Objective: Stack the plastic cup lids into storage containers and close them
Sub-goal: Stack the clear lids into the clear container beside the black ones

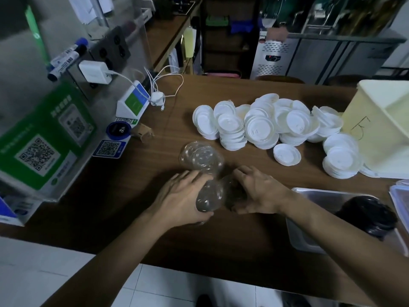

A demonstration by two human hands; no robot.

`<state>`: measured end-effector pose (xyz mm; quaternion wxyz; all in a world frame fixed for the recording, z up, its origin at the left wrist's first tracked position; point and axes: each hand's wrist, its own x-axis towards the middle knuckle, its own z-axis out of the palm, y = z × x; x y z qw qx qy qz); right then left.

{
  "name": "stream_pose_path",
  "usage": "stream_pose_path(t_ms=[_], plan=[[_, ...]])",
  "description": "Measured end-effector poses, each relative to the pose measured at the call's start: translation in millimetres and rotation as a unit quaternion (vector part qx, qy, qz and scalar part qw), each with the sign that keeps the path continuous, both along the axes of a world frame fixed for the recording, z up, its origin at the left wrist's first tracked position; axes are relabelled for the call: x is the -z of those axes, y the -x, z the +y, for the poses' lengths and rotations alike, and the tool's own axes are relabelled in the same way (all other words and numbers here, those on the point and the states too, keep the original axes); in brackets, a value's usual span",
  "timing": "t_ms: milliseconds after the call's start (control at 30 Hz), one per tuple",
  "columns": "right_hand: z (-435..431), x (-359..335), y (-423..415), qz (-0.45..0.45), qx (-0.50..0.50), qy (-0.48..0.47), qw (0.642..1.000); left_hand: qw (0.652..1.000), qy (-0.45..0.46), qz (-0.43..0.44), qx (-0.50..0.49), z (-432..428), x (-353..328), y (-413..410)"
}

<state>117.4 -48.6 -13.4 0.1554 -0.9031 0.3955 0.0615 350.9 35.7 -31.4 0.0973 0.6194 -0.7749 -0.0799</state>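
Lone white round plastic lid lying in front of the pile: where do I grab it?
Pinch the lone white round plastic lid by its near rim, coming from above: it seems flat on the brown wooden table, that edge unobstructed.

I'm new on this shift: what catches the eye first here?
A heap of white lids sprawls across the far right of the table. At centre, the left hand and right hand grip a stack of clear lids. Green QR signs stand at left.
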Motion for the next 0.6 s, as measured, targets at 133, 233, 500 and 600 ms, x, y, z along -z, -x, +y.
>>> stream_pose_path(t_ms=[133,233,500,600], plan=[[1.6,-15.0,15.2,-0.031,0.017,0.014,0.999,0.994,-0.013,0.107,-0.018,0.6,-9.6,-1.2],[4.6,-31.6,31.9,-0.046,0.028,0.013,0.998,0.992,-0.017,0.126,-0.024,-2.5,-17.7,5.3],[17.6,-62.4,86.4,-0.033,0.052,0.023,0.998,0.996,-0.001,0.091,-0.016,-12.4,-33.6,39.0],[23.6,-68.0,113.6,-0.069,0.072,0.028,0.995,0.995,0.014,0.102,-0.002,-15.2,-42.3,60.1]])
